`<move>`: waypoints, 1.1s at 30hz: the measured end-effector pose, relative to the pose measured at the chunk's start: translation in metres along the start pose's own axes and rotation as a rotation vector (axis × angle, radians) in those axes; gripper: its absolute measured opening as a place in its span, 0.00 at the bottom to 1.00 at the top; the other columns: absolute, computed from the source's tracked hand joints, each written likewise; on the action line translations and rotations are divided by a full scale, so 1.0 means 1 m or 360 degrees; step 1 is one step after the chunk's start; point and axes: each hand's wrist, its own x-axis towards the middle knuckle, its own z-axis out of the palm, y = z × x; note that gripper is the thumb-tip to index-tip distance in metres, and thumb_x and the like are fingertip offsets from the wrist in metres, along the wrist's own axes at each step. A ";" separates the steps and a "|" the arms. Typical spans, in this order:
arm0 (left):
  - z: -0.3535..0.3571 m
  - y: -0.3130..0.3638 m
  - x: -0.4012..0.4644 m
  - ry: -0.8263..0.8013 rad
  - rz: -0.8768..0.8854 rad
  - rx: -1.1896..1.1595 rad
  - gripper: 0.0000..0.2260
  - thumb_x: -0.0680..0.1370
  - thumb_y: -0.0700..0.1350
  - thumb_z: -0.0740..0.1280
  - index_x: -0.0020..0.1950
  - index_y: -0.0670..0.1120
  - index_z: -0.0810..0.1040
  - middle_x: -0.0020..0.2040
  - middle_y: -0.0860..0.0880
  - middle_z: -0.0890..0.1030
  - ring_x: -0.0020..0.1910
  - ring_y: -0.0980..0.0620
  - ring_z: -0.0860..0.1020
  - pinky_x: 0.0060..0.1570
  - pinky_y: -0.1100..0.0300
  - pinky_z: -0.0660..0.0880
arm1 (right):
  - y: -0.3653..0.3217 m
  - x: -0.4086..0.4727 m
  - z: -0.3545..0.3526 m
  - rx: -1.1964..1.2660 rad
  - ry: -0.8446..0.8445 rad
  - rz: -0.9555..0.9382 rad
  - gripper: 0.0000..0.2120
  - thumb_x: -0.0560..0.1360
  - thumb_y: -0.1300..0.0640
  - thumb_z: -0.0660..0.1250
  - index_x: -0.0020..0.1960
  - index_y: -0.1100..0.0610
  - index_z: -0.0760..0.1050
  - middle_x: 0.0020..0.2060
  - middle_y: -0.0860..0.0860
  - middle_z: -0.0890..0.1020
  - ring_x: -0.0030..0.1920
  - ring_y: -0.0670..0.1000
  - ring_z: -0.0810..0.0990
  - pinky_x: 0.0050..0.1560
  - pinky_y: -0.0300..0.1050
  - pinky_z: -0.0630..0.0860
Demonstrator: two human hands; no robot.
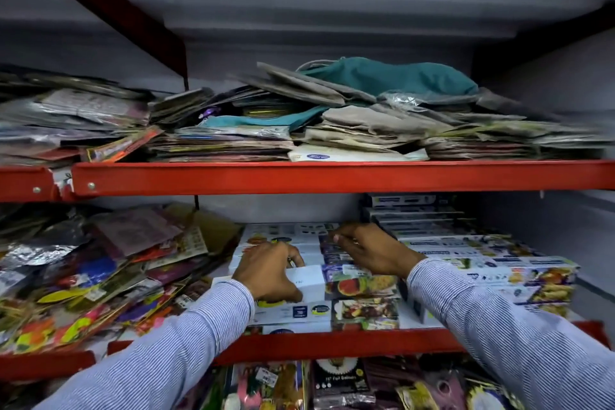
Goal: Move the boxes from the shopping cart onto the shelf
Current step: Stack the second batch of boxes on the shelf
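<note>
A long box (332,280) with a white side and fruit pictures on its end is lying on top of a stack of boxes (319,309) on the middle shelf (332,343), near the front edge. The left hand (269,271) is laid over its left part, the grip closed around the box with fingers on the far side and the thumb on the near white face. The right hand (369,251) is placed farther back, just beyond the box's right end, on the boxes behind; its fingers are curled, but whether anything is gripped cannot be told. Both arms are covered by striped sleeves (186,343).

To the right, more boxes of the same kind (492,270) are stacked in rows up toward the shelf above. To the left, loose colourful packets (93,276) are heaped on the same shelf, touching the stack.

On the upper shelf (332,175) flat packets and grey bags (349,123) are piled, with a teal cloth (392,76) on top. Below the middle shelf, further packets (339,383) are seen. The shelf edges are red. The cart is not in view.
</note>
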 end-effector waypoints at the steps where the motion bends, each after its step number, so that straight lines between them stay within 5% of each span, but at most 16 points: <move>1: 0.004 0.000 0.005 0.0035 -0.0012 -0.0017 0.27 0.59 0.56 0.81 0.56 0.55 0.83 0.56 0.52 0.86 0.51 0.51 0.84 0.44 0.59 0.80 | 0.000 -0.004 0.001 -0.0027 -0.0018 -0.0016 0.15 0.84 0.47 0.56 0.55 0.54 0.78 0.46 0.54 0.85 0.46 0.56 0.82 0.47 0.49 0.78; 5: 0.018 0.000 0.016 0.0056 0.0028 -0.0110 0.26 0.61 0.50 0.82 0.58 0.51 0.84 0.61 0.51 0.85 0.57 0.51 0.83 0.56 0.55 0.81 | 0.012 -0.019 0.019 -0.0310 -0.0210 -0.0055 0.27 0.81 0.37 0.55 0.69 0.55 0.72 0.66 0.55 0.78 0.64 0.56 0.78 0.63 0.50 0.76; 8: 0.026 0.001 0.012 0.0127 0.0097 0.0104 0.30 0.62 0.56 0.77 0.64 0.52 0.82 0.61 0.51 0.83 0.61 0.48 0.76 0.62 0.52 0.76 | 0.021 -0.025 0.034 -0.0390 -0.0206 -0.0044 0.34 0.79 0.34 0.55 0.77 0.54 0.62 0.77 0.52 0.67 0.74 0.55 0.69 0.72 0.53 0.70; 11: 0.032 0.001 0.007 0.0182 0.0163 0.0366 0.31 0.65 0.61 0.70 0.67 0.53 0.79 0.62 0.52 0.81 0.65 0.46 0.70 0.67 0.46 0.68 | 0.025 -0.027 0.044 -0.0338 -0.0093 -0.0068 0.32 0.80 0.36 0.55 0.77 0.54 0.62 0.77 0.52 0.67 0.74 0.54 0.68 0.73 0.51 0.69; 21: 0.046 -0.014 -0.001 0.0193 0.0279 0.0180 0.25 0.77 0.59 0.63 0.73 0.53 0.74 0.68 0.52 0.77 0.68 0.50 0.72 0.66 0.49 0.72 | 0.032 -0.030 0.053 -0.0342 0.0023 -0.0121 0.27 0.82 0.40 0.53 0.77 0.51 0.62 0.77 0.49 0.67 0.75 0.53 0.68 0.73 0.51 0.70; 33: 0.060 -0.027 -0.011 0.0266 0.0320 0.0162 0.24 0.81 0.55 0.59 0.77 0.53 0.68 0.77 0.53 0.70 0.77 0.51 0.64 0.77 0.46 0.60 | 0.035 -0.033 0.080 -0.0505 0.0231 -0.0076 0.30 0.82 0.36 0.45 0.78 0.50 0.60 0.77 0.49 0.66 0.77 0.51 0.64 0.77 0.52 0.60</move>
